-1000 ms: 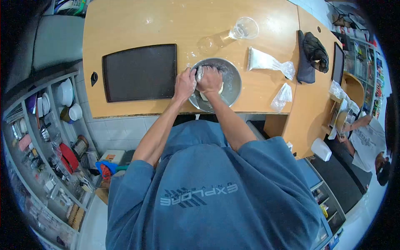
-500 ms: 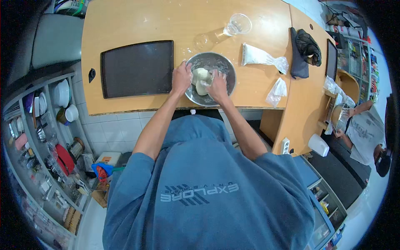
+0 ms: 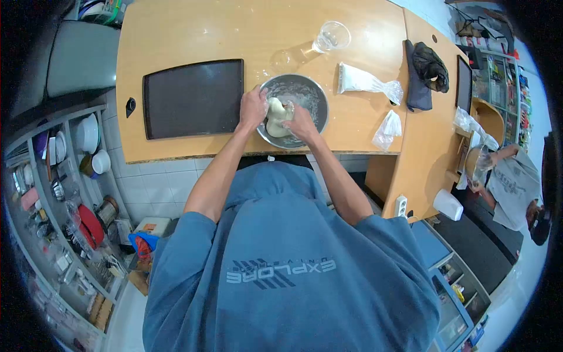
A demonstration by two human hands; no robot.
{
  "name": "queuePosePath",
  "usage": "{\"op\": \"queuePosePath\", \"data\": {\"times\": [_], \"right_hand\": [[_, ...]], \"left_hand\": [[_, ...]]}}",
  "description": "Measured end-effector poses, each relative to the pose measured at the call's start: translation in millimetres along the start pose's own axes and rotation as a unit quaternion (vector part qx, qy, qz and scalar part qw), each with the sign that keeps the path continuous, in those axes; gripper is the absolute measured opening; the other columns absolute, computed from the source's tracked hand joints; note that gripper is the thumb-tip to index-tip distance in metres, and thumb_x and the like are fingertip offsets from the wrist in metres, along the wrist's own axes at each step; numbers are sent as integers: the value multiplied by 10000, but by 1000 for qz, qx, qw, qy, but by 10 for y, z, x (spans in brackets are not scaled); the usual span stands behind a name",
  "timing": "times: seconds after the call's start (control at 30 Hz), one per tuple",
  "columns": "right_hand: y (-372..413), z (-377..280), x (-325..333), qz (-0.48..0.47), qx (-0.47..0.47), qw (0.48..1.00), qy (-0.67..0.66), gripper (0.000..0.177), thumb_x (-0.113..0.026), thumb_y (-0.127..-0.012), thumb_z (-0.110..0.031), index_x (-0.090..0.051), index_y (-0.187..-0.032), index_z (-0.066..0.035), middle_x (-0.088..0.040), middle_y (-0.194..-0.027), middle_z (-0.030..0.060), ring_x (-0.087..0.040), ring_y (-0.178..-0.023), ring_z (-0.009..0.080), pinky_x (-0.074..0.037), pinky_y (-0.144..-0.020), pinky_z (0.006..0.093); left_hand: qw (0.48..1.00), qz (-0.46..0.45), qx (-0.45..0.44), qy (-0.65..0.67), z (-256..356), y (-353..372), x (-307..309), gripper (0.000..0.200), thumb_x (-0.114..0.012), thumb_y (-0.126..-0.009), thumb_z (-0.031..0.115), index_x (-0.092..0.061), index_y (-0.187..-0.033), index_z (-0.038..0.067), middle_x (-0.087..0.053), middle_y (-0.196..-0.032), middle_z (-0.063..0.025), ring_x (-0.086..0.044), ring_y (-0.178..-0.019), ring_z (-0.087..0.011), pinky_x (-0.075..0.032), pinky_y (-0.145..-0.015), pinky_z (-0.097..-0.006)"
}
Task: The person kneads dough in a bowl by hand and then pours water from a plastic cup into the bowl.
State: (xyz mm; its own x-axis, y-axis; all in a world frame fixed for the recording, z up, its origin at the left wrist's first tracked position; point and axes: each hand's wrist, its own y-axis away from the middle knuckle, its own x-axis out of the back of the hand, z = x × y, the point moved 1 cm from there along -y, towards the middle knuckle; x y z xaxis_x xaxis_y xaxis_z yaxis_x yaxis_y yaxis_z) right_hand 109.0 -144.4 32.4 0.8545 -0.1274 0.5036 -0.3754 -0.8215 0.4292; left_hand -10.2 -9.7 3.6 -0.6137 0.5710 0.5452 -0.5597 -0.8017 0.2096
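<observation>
A metal mixing bowl (image 3: 316, 97) stands near the table's front edge, its inside smeared with white residue. Pale, soft dough (image 3: 275, 124) lies in its left half, folded into an uneven lump. My left hand (image 3: 254, 108) is wrapped round the bowl's left rim, beside the dough. Inside the bowl, my right hand (image 3: 301, 123) has its fingers curled into the dough's right side; the fingertips are partly hidden by it.
Left of the bowl lies a dark baking tray (image 3: 193, 98). Behind it stands a clear plastic cup (image 3: 333, 36). Two plastic bags, one with white powder (image 3: 359, 79), lie at right, near dark cloths (image 3: 420, 88). Far right, a person (image 3: 513, 182) holds a clear bowl.
My right hand has shifted left within the bowl, pressing the dough toward the left side. My left hand stays at the rim.
</observation>
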Motion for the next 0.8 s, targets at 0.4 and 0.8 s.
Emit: {"op": "queuePosePath", "data": {"times": [0.4, 0.8], "right_hand": [[-175, -317, 385, -13, -115, 959, 260, 462, -662, -837, -408, -750, -939, 33, -705, -990, 302, -690, -928, 468, -563, -836, 513], [-217, -41, -113, 85, -61, 979, 174, 269, -695, -727, -201, -687, -864, 30, -657, -1035, 258, -638, -987, 432, -524, -851, 507]], "left_hand": [[997, 7, -55, 58, 163, -134, 189, 321, -635, -949, 159, -588, -1212, -19, -705, -1046, -261, -681, -1026, -421, -525, -883, -462], [992, -75, -95, -43, -88, -403, 14, 255, -558, -994, 170, -564, -1205, 25, -666, -891, -323, -648, -887, -504, -500, -760, -570]]}}
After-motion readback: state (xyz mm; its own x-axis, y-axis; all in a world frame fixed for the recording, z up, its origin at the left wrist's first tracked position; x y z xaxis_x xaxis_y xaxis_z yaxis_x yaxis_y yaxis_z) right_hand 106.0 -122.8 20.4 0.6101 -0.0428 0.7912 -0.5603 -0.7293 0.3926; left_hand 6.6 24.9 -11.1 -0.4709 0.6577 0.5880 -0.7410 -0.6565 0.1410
